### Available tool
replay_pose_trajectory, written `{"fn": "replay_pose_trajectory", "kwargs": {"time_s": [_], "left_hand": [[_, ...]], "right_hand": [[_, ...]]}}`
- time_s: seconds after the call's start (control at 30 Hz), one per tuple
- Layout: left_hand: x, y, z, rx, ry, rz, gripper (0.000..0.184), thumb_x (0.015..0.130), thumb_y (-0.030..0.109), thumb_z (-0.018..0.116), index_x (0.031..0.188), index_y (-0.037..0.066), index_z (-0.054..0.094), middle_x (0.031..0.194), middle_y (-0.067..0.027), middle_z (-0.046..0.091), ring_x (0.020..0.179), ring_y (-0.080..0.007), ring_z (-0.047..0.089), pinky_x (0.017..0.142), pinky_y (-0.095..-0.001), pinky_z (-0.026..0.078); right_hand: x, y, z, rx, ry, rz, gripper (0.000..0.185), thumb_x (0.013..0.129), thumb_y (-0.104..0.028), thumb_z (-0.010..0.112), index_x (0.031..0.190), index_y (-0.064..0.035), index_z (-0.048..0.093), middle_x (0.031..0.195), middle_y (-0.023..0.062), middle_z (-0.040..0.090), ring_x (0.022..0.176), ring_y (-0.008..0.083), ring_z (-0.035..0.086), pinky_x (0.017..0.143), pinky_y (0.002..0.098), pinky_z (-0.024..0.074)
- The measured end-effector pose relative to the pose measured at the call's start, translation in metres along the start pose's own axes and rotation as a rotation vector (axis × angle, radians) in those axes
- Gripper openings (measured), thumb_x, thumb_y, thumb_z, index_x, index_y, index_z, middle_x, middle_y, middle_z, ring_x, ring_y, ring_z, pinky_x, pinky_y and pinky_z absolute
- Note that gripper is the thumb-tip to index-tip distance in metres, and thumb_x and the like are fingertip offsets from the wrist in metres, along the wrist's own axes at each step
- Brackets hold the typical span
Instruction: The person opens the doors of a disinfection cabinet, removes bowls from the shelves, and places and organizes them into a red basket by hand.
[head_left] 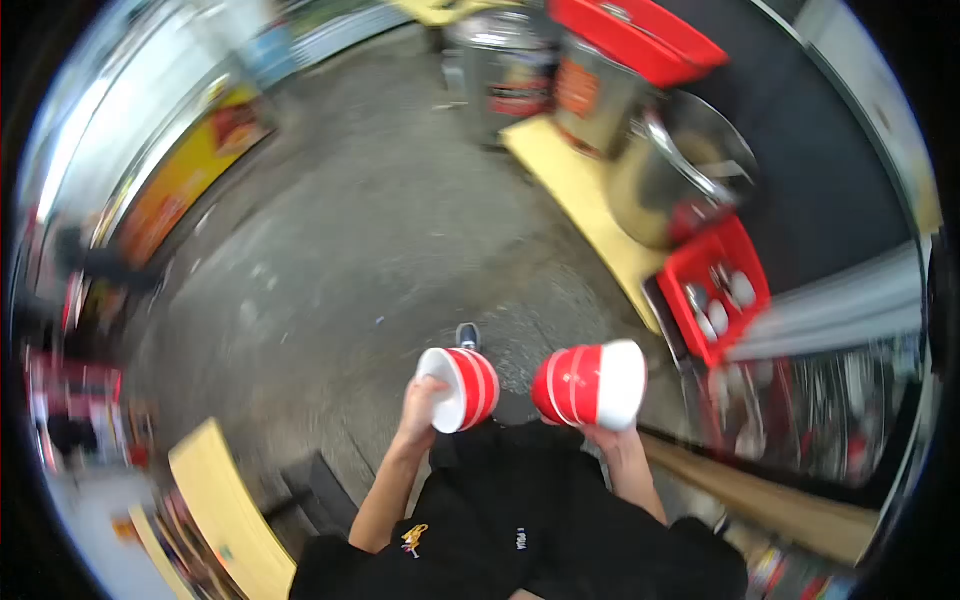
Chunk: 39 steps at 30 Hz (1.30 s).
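My left hand (420, 408) is closed around a stack of red bowls (480, 388) with white insides, its fingers hooked over the rim into the top bowl. The stack lies tipped on its side, its mouth turned to the left. A second stack of red bowls (573, 385) rests in my right hand (613, 440), which grips it from below; its white end faces right. Most of the right fingers are hidden behind that stack. Pale lines across both stacks look like rims nested together. The two stacks are apart, held in front of my body.
On the right, a yellow bench (590, 215) bears large metal pots (640, 200) and a red basket (745, 250) with spoons or small ware. Another red tray (640, 40) sits above. Grey floor (330, 200) stretches ahead. A yellow tabletop (225, 490) stands at lower left.
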<state>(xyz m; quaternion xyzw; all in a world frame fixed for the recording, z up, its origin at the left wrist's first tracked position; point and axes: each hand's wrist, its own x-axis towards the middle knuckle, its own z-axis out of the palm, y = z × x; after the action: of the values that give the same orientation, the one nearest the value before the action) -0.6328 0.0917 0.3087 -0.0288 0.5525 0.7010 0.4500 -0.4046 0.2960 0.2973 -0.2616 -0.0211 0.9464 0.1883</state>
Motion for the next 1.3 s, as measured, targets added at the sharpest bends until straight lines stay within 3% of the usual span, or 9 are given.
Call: {"fn": "replay_pose_trajectory", "kwargs": {"time_s": [0.23,0.43,0.6,0.7,0.93,1.07,1.1,1.17,1.3], "left_hand": [[0.159,0.067,0.041,0.146,-0.209,-0.095,0.032,0.076,0.010,0.049,0.104,-0.002,0.057,0.090,-0.0090,0.064,0.078,-0.0184,0.064,0.071,-0.0298,0.051],[0.256,0.125,0.102,0.472,-0.356,-0.183,0.046,0.074,0.015,0.051,0.117,0.000,0.052,0.103,-0.0120,0.061,0.093,-0.0234,0.062,0.082,-0.0355,0.050],[0.308,0.108,0.185,0.596,-0.489,-0.263,0.041,0.076,0.014,0.053,0.115,0.000,0.053,0.101,-0.0093,0.061,0.092,-0.0210,0.061,0.082,-0.0328,0.048],[0.319,0.082,0.233,0.603,-0.566,-0.329,0.038,0.076,0.014,0.054,0.111,-0.001,0.055,0.099,-0.0083,0.062,0.093,-0.0196,0.061,0.082,-0.0319,0.048],[0.343,-0.007,0.353,0.784,-0.660,-0.371,0.038,0.075,0.013,0.051,0.110,-0.001,0.057,0.096,-0.0073,0.061,0.089,-0.0180,0.058,0.081,-0.0305,0.047],[0.357,-0.047,0.436,0.888,-0.724,-0.384,0.040,0.073,0.011,0.049,0.110,-0.002,0.057,0.096,-0.0070,0.061,0.090,-0.0169,0.058,0.082,-0.0291,0.046],[0.366,-0.061,0.451,0.890,-0.767,-0.403,0.041,0.074,0.013,0.052,0.112,-0.001,0.056,0.095,-0.0070,0.061,0.084,-0.0176,0.059,0.076,-0.0301,0.049],[0.367,-0.074,0.492,0.967,-0.736,-0.454,0.042,0.073,0.012,0.051,0.113,-0.001,0.057,0.095,-0.0069,0.061,0.084,-0.0170,0.059,0.076,-0.0297,0.048],[0.373,-0.101,0.556,0.974,-0.714,-0.492,0.046,0.074,0.010,0.049,0.119,-0.001,0.055,0.093,-0.0066,0.061,0.083,-0.0148,0.058,0.075,-0.0277,0.048]], "right_hand": [[0.055,-0.026,0.075,0.163,-0.196,-0.146,0.052,0.098,-0.040,0.039,0.136,-0.0049,0.045,0.137,0.0170,0.049,0.123,0.0366,0.051,0.096,0.0695,0.0387],[0.076,-0.023,0.065,0.369,-0.084,-0.408,0.050,0.098,-0.035,0.038,0.136,-0.0033,0.044,0.138,0.0160,0.049,0.124,0.0358,0.050,0.101,0.0629,0.0387],[0.079,-0.055,0.062,0.473,-0.017,-0.665,0.055,0.098,-0.039,0.035,0.141,-0.0041,0.036,0.143,0.0217,0.040,0.126,0.0446,0.045,0.094,0.0765,0.0340],[0.082,-0.089,0.044,0.479,0.041,-0.776,0.054,0.098,-0.036,0.034,0.141,-0.0028,0.035,0.143,0.0225,0.041,0.126,0.0467,0.044,0.095,0.0755,0.0336],[0.093,-0.257,-0.054,0.342,0.423,-0.780,0.049,0.096,-0.026,0.034,0.137,-0.0002,0.041,0.133,0.0236,0.051,0.120,0.0434,0.051,0.097,0.0680,0.0386],[0.108,-0.379,-0.119,0.380,0.457,-0.698,0.051,0.093,-0.025,0.036,0.137,-0.0003,0.041,0.134,0.0226,0.051,0.121,0.0424,0.051,0.097,0.0673,0.0404],[0.114,-0.412,-0.137,0.380,0.450,-0.685,0.051,0.093,-0.025,0.036,0.137,-0.0003,0.041,0.134,0.0226,0.051,0.121,0.0424,0.051,0.097,0.0673,0.0404],[0.127,-0.464,-0.181,0.336,0.331,-0.679,0.052,0.093,-0.026,0.036,0.138,0.0004,0.039,0.134,0.0229,0.050,0.122,0.0423,0.050,0.096,0.0674,0.0410],[0.165,-0.570,-0.260,0.374,0.493,-0.486,0.051,0.091,-0.024,0.037,0.135,0.0024,0.040,0.134,0.0248,0.049,0.123,0.0439,0.048,0.098,0.0690,0.0393]]}}
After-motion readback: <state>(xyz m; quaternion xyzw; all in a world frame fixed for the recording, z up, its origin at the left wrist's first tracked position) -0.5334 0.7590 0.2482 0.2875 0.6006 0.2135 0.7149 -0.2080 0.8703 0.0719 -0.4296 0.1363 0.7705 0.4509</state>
